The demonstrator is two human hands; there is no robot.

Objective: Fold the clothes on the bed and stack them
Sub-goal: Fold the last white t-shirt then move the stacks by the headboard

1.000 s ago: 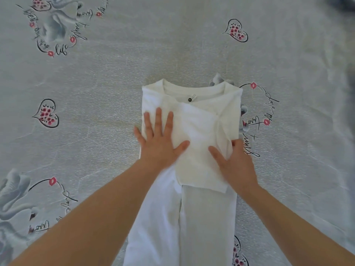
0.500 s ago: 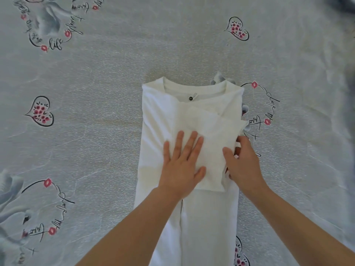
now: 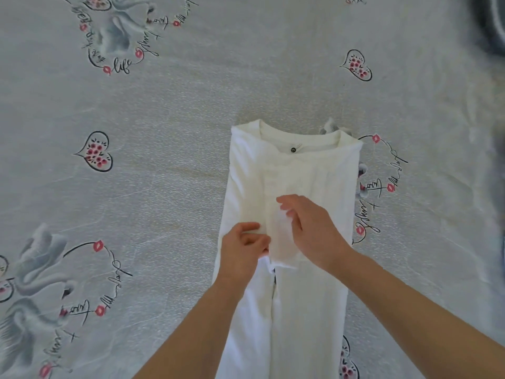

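Where the two bare forearms come in from the near edge, they cross the lower length of a white shirt (image 3: 308, 324) that lies flat on the bed (image 3: 164, 160), its sides folded in toward the middle so that it forms a long narrow strip running away from the person. A seam-like gap runs up the centre of the near part, between the two folded-in halves. A little farther on, both hands meet over the strip's middle. The left hand (image 3: 243, 250) has its fingers curled and its grip pinches the near corner of a folded sleeve flap (image 3: 281, 242), thumb on top at the flap's left edge. The right hand (image 3: 311, 228) lies just beside it, fingers bent down onto the same flap from the right; its grip seems to be nipping the cloth between thumb and fingertips, though the motion blur there makes that hard to confirm. Beyond the hands the shirt's upper body is smooth, and at its far end the round neckline (image 3: 297, 138) faces away, with a small dark label (image 3: 293, 149) just inside the collar. The bed sheet all around is pale grey, printed with hearts holding pink flowers, red lips, swans and looping black script. At the far right corner a dark blurred shape (image 3: 489, 23) sits at the frame's edge.
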